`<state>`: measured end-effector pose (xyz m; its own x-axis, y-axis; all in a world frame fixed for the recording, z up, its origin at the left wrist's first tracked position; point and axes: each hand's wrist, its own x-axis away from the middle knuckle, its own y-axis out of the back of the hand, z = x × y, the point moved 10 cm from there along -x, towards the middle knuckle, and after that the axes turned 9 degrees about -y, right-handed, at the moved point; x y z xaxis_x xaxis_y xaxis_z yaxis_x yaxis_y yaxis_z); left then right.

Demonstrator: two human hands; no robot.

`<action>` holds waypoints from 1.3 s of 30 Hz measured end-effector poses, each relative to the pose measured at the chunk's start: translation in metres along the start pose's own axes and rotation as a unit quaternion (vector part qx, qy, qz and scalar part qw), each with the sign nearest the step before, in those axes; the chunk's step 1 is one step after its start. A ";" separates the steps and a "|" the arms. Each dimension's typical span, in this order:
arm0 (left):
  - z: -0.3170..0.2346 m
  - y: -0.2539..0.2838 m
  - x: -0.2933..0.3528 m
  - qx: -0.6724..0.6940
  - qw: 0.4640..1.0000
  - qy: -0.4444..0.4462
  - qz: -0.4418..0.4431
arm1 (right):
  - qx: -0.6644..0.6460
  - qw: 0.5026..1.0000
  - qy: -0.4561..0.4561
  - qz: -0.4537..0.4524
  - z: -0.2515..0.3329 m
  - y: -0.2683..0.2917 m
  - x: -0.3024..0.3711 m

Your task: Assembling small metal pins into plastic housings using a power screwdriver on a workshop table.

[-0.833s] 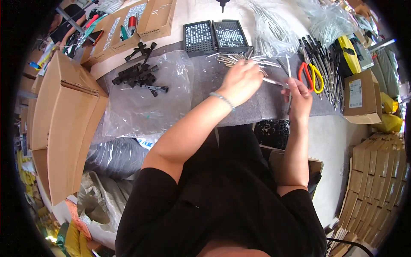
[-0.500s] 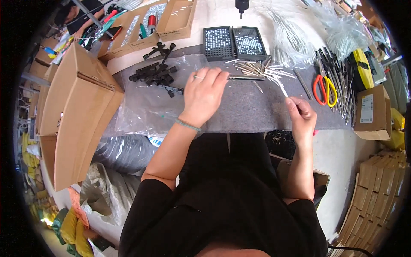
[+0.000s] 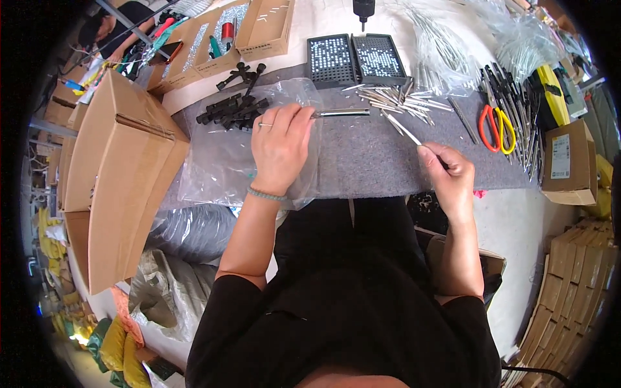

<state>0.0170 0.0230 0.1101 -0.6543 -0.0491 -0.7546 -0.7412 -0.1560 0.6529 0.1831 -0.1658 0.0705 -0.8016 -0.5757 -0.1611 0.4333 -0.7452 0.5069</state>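
Observation:
My left hand [image 3: 283,147] is closed around a slim silver metal tube [image 3: 344,112], whose free end points right over the grey mat. In my right hand [image 3: 449,173], thumb and fingers pinch a thin pale rod [image 3: 407,132], tilted up and to the left. The rod's far tip is near the tube's free end, apart from it. Beyond my right hand, a loose pile of thin pale rods [image 3: 407,101] lies on the grey mat [image 3: 362,165]. Black handle-like parts [image 3: 231,110] are heaped on clear plastic film [image 3: 220,161] beyond my left hand.
Two black trays of small pale pieces [image 3: 330,59] stand at the back, under a dark tool tip [image 3: 363,13]. To the right are red-and-yellow-handled scissors [image 3: 498,129] and dark rods [image 3: 527,123]. A tall cardboard box [image 3: 123,174] flanks the table's left. A person [image 3: 123,26] is at the far left.
My left hand has moved left with the metal tube, away from the rod pile. My right hand has shifted slightly left, and its rod now slants further left, clear of the pile.

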 end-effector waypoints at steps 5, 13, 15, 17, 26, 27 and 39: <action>0.014 -0.023 0.009 -0.015 0.991 -0.017 0.131 | -0.097 0.991 -0.088 0.015 -0.014 -0.014 -0.010; 0.028 -0.043 0.020 0.041 0.972 0.111 0.203 | -0.079 0.993 -0.075 0.039 -0.016 -0.041 -0.013; 0.031 -0.043 0.020 0.050 0.959 0.205 0.191 | -0.070 0.995 -0.072 0.015 -0.017 -0.039 -0.011; 0.031 -0.066 0.027 0.020 0.921 0.254 0.294 | -0.049 0.997 -0.052 0.015 -0.013 -0.042 -0.011; 0.048 -0.084 0.050 0.076 0.830 0.384 0.397 | -0.049 0.998 -0.012 -0.038 0.005 -0.037 -0.004; 0.052 -0.085 0.059 0.101 0.828 0.386 0.394 | -0.048 0.998 0.002 -0.045 0.009 -0.036 -0.002; 0.039 -0.056 0.072 0.690 0.510 0.499 -0.123 | -0.101 0.993 0.022 0.060 0.028 -0.061 0.019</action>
<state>0.0054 0.0665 0.0221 -0.6243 -0.7805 -0.0319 -0.6333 0.5296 -0.5643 0.1297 -0.1225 0.0604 -0.7218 -0.6759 -0.1489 0.6024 -0.7194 0.3458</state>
